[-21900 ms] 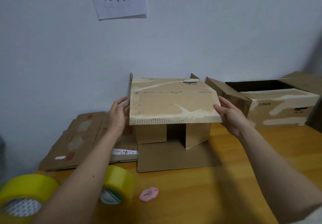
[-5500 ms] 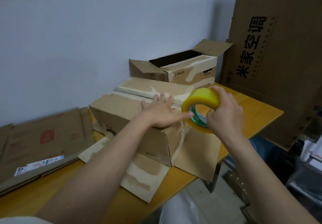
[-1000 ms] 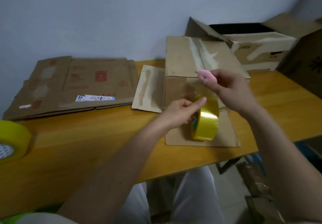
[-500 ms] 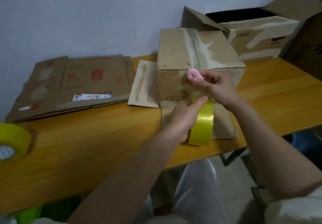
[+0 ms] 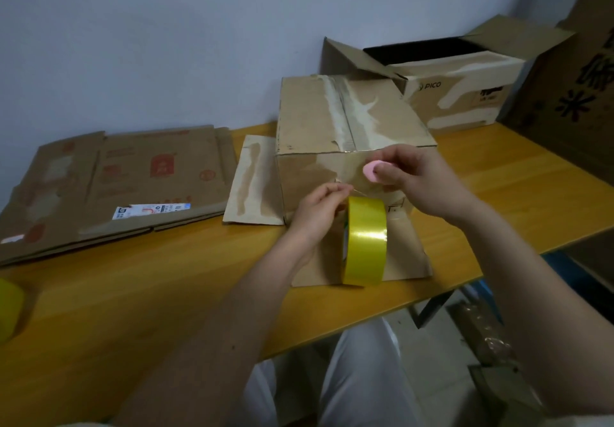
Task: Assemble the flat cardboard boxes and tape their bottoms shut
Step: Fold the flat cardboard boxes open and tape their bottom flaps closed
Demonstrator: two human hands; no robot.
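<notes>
Front and centre on the wooden table (image 5: pixel 139 297) sits the assembled cardboard box (image 5: pixel 345 117), bottom side up, clear tape running along its centre seam and down the near face; its open flaps lie flat on the table below and to the left; the right hand (image 5: pixel 422 184) pinches a small pink cutter (image 5: pixel 371 171) against that near face; the left hand (image 5: pixel 317 209) pinches the clear tape strand just above the yellow tape roll (image 5: pixel 365 240), which stands on edge on the front flap; to the left, well apart, lies a stack of flattened cardboard boxes (image 5: pixel 116 181); behind and right stands an open PICO box (image 5: pixel 458 84) against the wall; a second yellow tape roll (image 5: pixel 10 310) peeks in at the far left edge.
</notes>
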